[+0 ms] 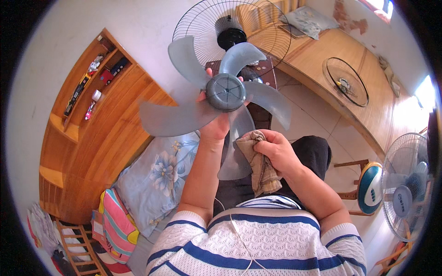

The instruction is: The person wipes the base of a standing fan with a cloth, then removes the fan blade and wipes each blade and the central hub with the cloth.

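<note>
- The open-fronted wooden shelf unit [106,112] holds a long yellow-and-black toy [77,95] in one slanting compartment; beside it are a red-and-dark toy vehicle [113,72] and a small white jar [96,95], whose contents I cannot tell.
- The grey five-bladed fan rotor [226,92] is held up above the lap, its round hub facing the wearer and its spin axis pointing roughly toward the head; being radial, it has no single long axis. Its blades spread upper left, upper right, right, left and downward.
- The left hand [216,126] supports it from behind, grip spread wide around the hub, fingertips showing past it.
- The right hand [279,150] has its grip closed on a brown cloth [264,172], which hangs downward and touches the lowest blade's right edge.
- Beyond the rotor stands a wire guard [207,27] with a black motor housing [231,38].
- A separate round grille [361,87] lies on a wooden platform [317,60].
</note>
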Demonstrator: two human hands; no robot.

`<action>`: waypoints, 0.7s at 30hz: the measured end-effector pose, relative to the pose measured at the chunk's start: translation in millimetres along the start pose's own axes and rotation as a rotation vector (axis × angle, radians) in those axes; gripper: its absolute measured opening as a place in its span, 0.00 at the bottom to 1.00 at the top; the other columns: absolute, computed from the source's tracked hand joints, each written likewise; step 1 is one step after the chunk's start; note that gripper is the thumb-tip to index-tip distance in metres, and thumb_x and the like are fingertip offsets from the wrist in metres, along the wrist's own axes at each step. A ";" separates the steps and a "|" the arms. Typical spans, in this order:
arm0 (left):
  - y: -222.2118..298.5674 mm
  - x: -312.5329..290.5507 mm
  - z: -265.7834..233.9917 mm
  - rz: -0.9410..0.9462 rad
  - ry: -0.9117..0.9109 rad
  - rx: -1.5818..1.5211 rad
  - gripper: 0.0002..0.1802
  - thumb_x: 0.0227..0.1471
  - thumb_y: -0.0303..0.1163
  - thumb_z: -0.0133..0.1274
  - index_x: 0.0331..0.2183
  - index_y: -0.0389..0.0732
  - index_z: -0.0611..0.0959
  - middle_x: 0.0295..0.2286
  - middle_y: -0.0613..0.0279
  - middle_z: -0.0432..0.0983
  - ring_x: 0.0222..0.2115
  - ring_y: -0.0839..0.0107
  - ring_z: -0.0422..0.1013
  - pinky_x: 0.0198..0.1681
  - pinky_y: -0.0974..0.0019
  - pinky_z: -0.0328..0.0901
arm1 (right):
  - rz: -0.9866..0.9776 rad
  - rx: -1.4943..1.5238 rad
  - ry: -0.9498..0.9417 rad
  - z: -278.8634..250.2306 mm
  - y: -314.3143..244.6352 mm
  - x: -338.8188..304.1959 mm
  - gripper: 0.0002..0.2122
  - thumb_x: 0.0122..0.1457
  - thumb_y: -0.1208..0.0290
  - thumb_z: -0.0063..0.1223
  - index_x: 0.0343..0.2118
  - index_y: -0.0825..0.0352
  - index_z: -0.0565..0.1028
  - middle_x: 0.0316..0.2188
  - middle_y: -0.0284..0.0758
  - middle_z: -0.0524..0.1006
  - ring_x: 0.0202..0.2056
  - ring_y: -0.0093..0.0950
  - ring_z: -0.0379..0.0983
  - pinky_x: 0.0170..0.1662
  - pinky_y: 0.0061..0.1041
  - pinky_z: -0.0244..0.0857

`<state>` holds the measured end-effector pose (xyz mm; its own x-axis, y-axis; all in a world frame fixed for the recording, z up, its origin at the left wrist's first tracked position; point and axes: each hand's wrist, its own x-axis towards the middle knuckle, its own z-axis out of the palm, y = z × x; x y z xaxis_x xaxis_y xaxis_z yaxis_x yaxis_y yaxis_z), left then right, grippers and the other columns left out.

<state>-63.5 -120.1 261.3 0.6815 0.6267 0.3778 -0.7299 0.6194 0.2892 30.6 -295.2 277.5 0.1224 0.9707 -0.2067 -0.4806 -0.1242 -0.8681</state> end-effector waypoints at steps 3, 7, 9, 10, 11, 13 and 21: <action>3.2 -3.0 -9.1 0.054 0.043 0.062 0.31 0.59 0.52 0.42 0.62 0.57 0.63 0.59 0.46 0.59 0.63 0.46 0.50 0.58 0.27 0.50 | -0.008 0.072 -0.037 -0.6 1.1 -2.1 0.13 0.54 0.77 0.45 0.41 0.71 0.76 0.31 0.32 0.78 0.29 0.19 0.74 0.34 0.21 0.71; -2.1 -16.7 -25.6 0.150 0.111 0.315 0.38 0.54 0.47 0.50 0.61 0.40 0.61 0.57 0.47 0.61 0.60 0.51 0.57 0.61 0.32 0.50 | 0.036 0.128 -0.031 2.0 -2.7 -3.0 0.14 0.53 0.80 0.45 0.42 0.72 0.76 0.32 0.34 0.78 0.30 0.22 0.76 0.36 0.23 0.73; -0.9 -20.8 -16.3 0.054 -0.061 0.398 0.43 0.49 0.45 0.58 0.61 0.40 0.60 0.58 0.48 0.60 0.59 0.52 0.59 0.60 0.35 0.53 | 0.038 0.118 -0.028 1.7 1.1 -1.0 0.13 0.53 0.80 0.45 0.42 0.71 0.76 0.31 0.34 0.78 0.29 0.22 0.75 0.35 0.22 0.72; 2.6 -22.3 -13.6 0.009 -0.147 0.440 0.46 0.46 0.44 0.61 0.62 0.39 0.60 0.58 0.49 0.59 0.59 0.52 0.59 0.60 0.36 0.54 | 0.040 0.110 -0.030 2.5 3.0 0.0 0.13 0.53 0.80 0.45 0.41 0.71 0.76 0.31 0.34 0.78 0.29 0.22 0.75 0.35 0.22 0.72; 8.5 -18.5 -22.4 0.004 -0.134 0.477 0.53 0.41 0.38 0.67 0.63 0.41 0.56 0.59 0.53 0.59 0.58 0.53 0.60 0.58 0.37 0.57 | 0.048 0.099 -0.044 3.1 4.7 0.5 0.13 0.53 0.79 0.46 0.41 0.71 0.76 0.31 0.33 0.77 0.29 0.22 0.75 0.34 0.22 0.71; 3.9 -13.5 -20.8 0.163 -0.090 0.645 0.53 0.42 0.36 0.65 0.64 0.42 0.54 0.58 0.54 0.59 0.57 0.54 0.62 0.58 0.41 0.59 | 0.064 0.079 -0.067 4.2 8.1 1.2 0.12 0.55 0.77 0.46 0.42 0.69 0.77 0.31 0.31 0.77 0.28 0.20 0.73 0.33 0.21 0.69; -10.7 -3.3 5.5 0.275 0.102 0.520 0.50 0.40 0.24 0.56 0.64 0.45 0.53 0.57 0.57 0.59 0.54 0.62 0.63 0.58 0.55 0.61 | 0.018 -0.221 -0.180 8.6 0.9 -1.9 0.14 0.54 0.78 0.47 0.43 0.70 0.77 0.34 0.31 0.77 0.32 0.19 0.73 0.39 0.21 0.69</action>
<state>-58.2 -131.3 261.8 0.4465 0.7895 0.4211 -0.7928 0.1309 0.5953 22.5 -295.4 281.0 -0.0506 0.9864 -0.1565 -0.2780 -0.1644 -0.9464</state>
